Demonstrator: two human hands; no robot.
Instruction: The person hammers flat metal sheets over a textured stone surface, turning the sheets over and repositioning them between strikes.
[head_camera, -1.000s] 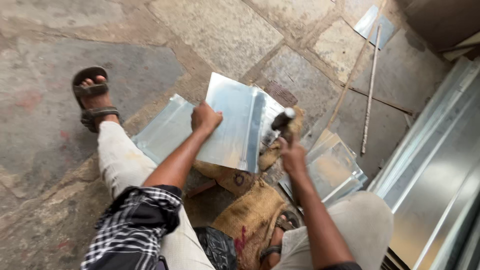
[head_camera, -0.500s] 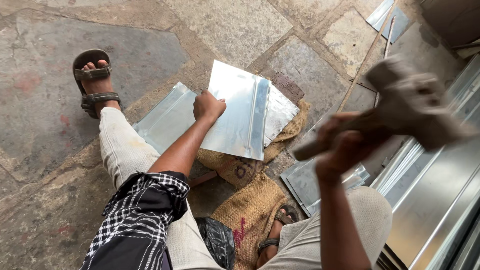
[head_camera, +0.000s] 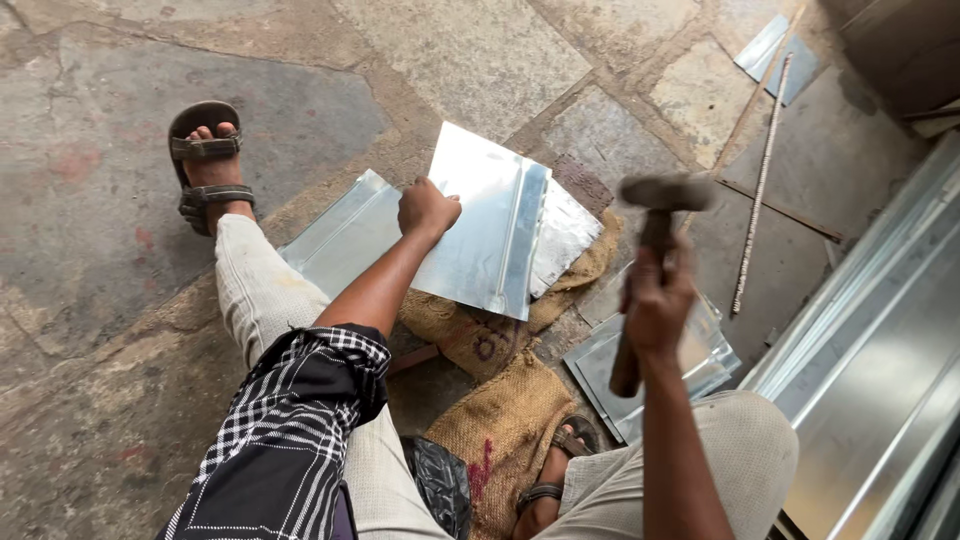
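I sit on a stone floor with a shiny folded sheet-metal piece (head_camera: 480, 230) lying over a burlap-covered block (head_camera: 480, 335). My left hand (head_camera: 427, 209) presses a closed fist on the sheet's left edge. Raised above the sheet's right side, my right hand (head_camera: 656, 302) grips the wooden handle of a hammer (head_camera: 655, 215), its head pointing up and away. A raised fold runs down the sheet's right part.
More flat metal sheets lie under my left leg (head_camera: 340, 230) and by my right knee (head_camera: 690, 365). Long metal channels (head_camera: 880, 360) lie at the right. A thin threaded rod (head_camera: 760, 180) rests on the floor beyond. My sandalled left foot (head_camera: 208, 165) is stretched out.
The hammer was down at the sheet a second ago, swung high towards the camera, and now is lower and steadier above the sheet's right side. The left hand stayed on the sheet.
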